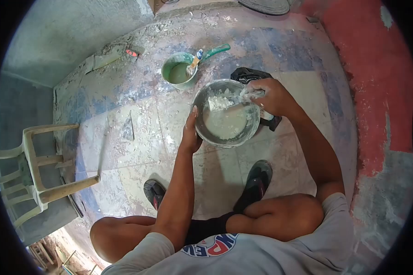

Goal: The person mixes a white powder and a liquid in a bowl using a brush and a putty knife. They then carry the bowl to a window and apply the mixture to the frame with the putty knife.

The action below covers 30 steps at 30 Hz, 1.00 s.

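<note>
My left hand grips the left side of a round grey mixing bowl, thumb on the rim. Pale, milky liquid with lumps of white powder lies in the bowl. My right hand is closed around a whitened putty knife at the bowl's upper right rim. Its blade reaches over the liquid and carries clumped white powder. Behind the bowl, and partly hidden by it, is a black plastic bag on the floor.
Beyond the bowl stands a green dipper with murky liquid and a brush inside. A red-handled tool lies by the left wall. The plastic chair is at left; a red-painted wall rises at right. Dust and debris cover the tiles.
</note>
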Each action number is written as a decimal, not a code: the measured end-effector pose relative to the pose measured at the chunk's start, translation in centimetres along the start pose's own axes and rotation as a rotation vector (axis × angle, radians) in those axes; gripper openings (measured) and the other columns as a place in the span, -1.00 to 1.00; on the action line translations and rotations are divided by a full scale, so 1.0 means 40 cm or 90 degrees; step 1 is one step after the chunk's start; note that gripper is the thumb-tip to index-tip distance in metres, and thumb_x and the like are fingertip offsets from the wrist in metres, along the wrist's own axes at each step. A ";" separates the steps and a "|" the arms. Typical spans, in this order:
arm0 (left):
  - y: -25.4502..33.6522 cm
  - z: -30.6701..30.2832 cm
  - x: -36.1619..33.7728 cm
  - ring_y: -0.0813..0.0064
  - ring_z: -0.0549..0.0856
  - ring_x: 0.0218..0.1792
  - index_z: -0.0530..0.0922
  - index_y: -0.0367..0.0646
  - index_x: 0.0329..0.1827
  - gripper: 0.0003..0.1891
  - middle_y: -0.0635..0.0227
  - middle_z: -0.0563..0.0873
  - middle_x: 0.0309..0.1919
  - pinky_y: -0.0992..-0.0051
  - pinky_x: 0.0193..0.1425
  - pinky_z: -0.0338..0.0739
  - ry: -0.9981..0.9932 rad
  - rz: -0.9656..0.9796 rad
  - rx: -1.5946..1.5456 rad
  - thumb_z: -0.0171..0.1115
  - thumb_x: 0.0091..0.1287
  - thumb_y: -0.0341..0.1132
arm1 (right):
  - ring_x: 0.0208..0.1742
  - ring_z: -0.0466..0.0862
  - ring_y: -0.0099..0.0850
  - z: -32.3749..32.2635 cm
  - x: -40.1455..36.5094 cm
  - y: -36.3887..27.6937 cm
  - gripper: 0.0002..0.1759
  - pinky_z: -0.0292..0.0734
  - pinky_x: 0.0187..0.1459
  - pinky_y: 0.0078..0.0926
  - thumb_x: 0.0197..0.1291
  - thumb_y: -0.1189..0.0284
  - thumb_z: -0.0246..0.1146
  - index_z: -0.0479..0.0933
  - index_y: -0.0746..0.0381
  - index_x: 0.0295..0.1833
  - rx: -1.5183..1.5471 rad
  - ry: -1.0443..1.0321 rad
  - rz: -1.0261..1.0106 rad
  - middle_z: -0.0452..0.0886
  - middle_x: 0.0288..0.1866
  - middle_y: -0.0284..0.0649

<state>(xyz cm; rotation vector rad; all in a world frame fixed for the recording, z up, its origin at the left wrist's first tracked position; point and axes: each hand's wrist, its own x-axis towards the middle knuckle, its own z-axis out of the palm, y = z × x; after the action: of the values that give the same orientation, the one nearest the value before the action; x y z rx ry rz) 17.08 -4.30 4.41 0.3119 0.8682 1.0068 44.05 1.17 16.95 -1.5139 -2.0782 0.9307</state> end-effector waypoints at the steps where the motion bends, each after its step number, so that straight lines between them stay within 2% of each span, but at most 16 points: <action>1: -0.001 0.002 0.001 0.44 0.55 0.18 0.40 -0.10 0.41 -0.44 0.38 0.59 0.20 0.39 0.35 0.38 0.009 0.010 -0.004 -0.01 0.53 0.09 | -0.08 0.69 -0.07 -0.004 0.000 -0.006 -0.68 0.58 0.00 -0.28 0.01 0.41 0.40 0.67 0.21 -0.07 0.000 0.000 0.000 0.72 -0.15 -0.04; 3: 0.003 0.006 0.000 0.46 0.57 0.15 0.42 -0.09 0.39 -0.46 0.40 0.60 0.16 0.41 0.31 0.40 0.018 0.020 -0.008 -0.01 0.53 0.08 | -0.06 0.70 -0.07 -0.011 0.000 -0.027 -0.68 0.58 0.00 -0.27 0.01 0.40 0.39 0.67 0.21 -0.06 -0.029 -0.039 -0.025 0.72 -0.13 -0.02; 6: 0.002 0.007 -0.002 0.47 0.58 0.10 0.44 -0.08 0.37 -0.47 0.41 0.62 0.10 0.42 0.27 0.42 0.025 -0.004 -0.007 0.01 0.53 0.08 | -0.06 0.69 -0.05 0.008 -0.002 -0.014 -0.68 0.58 0.02 -0.24 0.00 0.39 0.39 0.68 0.19 -0.06 -0.042 -0.017 -0.008 0.72 -0.13 -0.02; 8: -0.002 -0.005 0.003 0.39 0.40 0.38 0.27 -0.18 0.50 -0.29 0.36 0.42 0.40 0.31 0.50 0.22 0.020 -0.026 0.019 0.07 0.46 0.14 | -0.06 0.69 -0.05 0.013 -0.003 -0.025 -0.68 0.57 0.02 -0.23 0.01 0.39 0.39 0.68 0.18 -0.07 -0.041 -0.014 0.001 0.72 -0.13 -0.02; 10: -0.005 0.003 -0.002 0.38 0.42 0.37 0.28 -0.18 0.49 -0.28 0.34 0.44 0.38 0.30 0.49 0.24 0.017 -0.001 0.034 0.08 0.45 0.16 | -0.05 0.69 -0.06 0.012 0.000 -0.031 -0.70 0.57 0.03 -0.22 0.02 0.37 0.38 0.68 0.17 -0.08 -0.050 -0.025 -0.003 0.72 -0.13 -0.04; 12: -0.001 0.008 -0.002 0.38 0.51 0.26 0.35 -0.10 0.45 -0.41 0.35 0.55 0.28 0.35 0.39 0.35 -0.020 -0.009 -0.014 -0.01 0.53 0.10 | -0.05 0.69 -0.06 0.007 -0.002 -0.031 -0.71 0.56 0.03 -0.22 0.02 0.37 0.37 0.68 0.17 -0.09 -0.068 -0.043 -0.012 0.72 -0.13 -0.05; 13: 0.005 0.011 -0.007 0.35 0.46 0.34 0.29 -0.12 0.49 -0.38 0.32 0.48 0.36 0.32 0.46 0.28 -0.023 -0.015 -0.001 -0.03 0.53 0.10 | -0.05 0.69 -0.06 0.004 -0.004 -0.029 -0.71 0.56 0.03 -0.21 0.02 0.36 0.37 0.68 0.17 -0.09 -0.086 -0.060 -0.021 0.72 -0.13 -0.05; 17: 0.009 0.000 -0.004 0.36 0.47 0.32 0.30 -0.12 0.49 -0.39 0.33 0.49 0.35 0.33 0.45 0.29 -0.027 -0.011 -0.003 -0.04 0.53 0.09 | -0.10 0.69 -0.04 -0.008 -0.021 0.016 -0.72 0.57 -0.02 -0.21 0.01 0.37 0.37 0.68 0.18 -0.12 -0.088 -0.021 -0.114 0.71 -0.17 -0.04; 20: 0.015 0.004 -0.005 0.35 0.47 0.32 0.30 -0.12 0.48 -0.39 0.33 0.50 0.34 0.33 0.45 0.28 0.001 0.004 0.011 -0.04 0.53 0.09 | -0.15 0.69 -0.02 -0.038 -0.031 0.005 -0.74 0.58 -0.09 -0.21 0.01 0.38 0.36 0.68 0.20 -0.14 -0.054 -0.064 -0.046 0.71 -0.22 -0.03; 22: 0.012 -0.004 0.001 0.36 0.48 0.31 0.31 -0.12 0.47 -0.39 0.32 0.51 0.33 0.32 0.45 0.28 -0.003 -0.006 -0.003 -0.04 0.53 0.10 | -0.25 0.71 -0.16 -0.049 -0.043 0.005 -0.72 0.55 -0.12 -0.34 -0.05 0.54 0.40 0.65 0.33 -0.14 -0.094 -0.078 -0.008 0.71 -0.26 -0.01; 23: 0.009 -0.009 0.005 0.36 0.48 0.31 0.31 -0.12 0.47 -0.39 0.32 0.51 0.33 0.32 0.45 0.28 -0.003 -0.006 -0.004 -0.04 0.53 0.10 | -0.25 0.71 -0.16 -0.053 -0.047 0.009 -0.72 0.55 -0.12 -0.34 -0.05 0.54 0.40 0.65 0.33 -0.14 -0.094 -0.078 -0.008 0.71 -0.26 -0.01; 25: 0.004 -0.014 0.008 0.33 0.45 0.35 0.31 -0.18 0.47 -0.28 0.28 0.48 0.36 0.29 0.47 0.26 -0.018 0.026 -0.001 0.09 0.44 0.17 | -0.22 0.71 -0.24 -0.058 -0.056 0.018 -0.69 0.55 -0.11 -0.35 -0.05 0.56 0.40 0.65 0.34 -0.11 -0.044 -0.044 0.038 0.71 -0.25 -0.02; 29: 0.016 0.001 -0.003 0.34 0.44 0.35 0.29 -0.19 0.47 -0.28 0.28 0.47 0.37 0.30 0.47 0.26 -0.005 0.005 0.014 0.10 0.44 0.17 | -0.21 0.70 -0.29 -0.064 -0.062 0.047 -0.69 0.54 -0.08 -0.39 -0.02 0.55 0.39 0.64 0.35 -0.09 -0.053 0.000 0.032 0.70 -0.24 -0.02; 30: 0.013 -0.001 -0.002 0.34 0.44 0.35 0.29 -0.19 0.47 -0.28 0.28 0.46 0.37 0.30 0.47 0.26 -0.005 0.010 0.011 0.09 0.44 0.17 | -0.21 0.70 -0.28 -0.061 -0.062 0.054 -0.69 0.54 -0.07 -0.40 -0.01 0.55 0.39 0.63 0.36 -0.08 -0.060 0.049 0.027 0.70 -0.23 -0.02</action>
<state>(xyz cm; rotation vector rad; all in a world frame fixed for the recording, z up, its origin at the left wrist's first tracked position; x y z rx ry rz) 16.70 -4.08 4.72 0.3380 0.8683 1.0123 47.93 -0.10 17.26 -1.6213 -2.0685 0.7870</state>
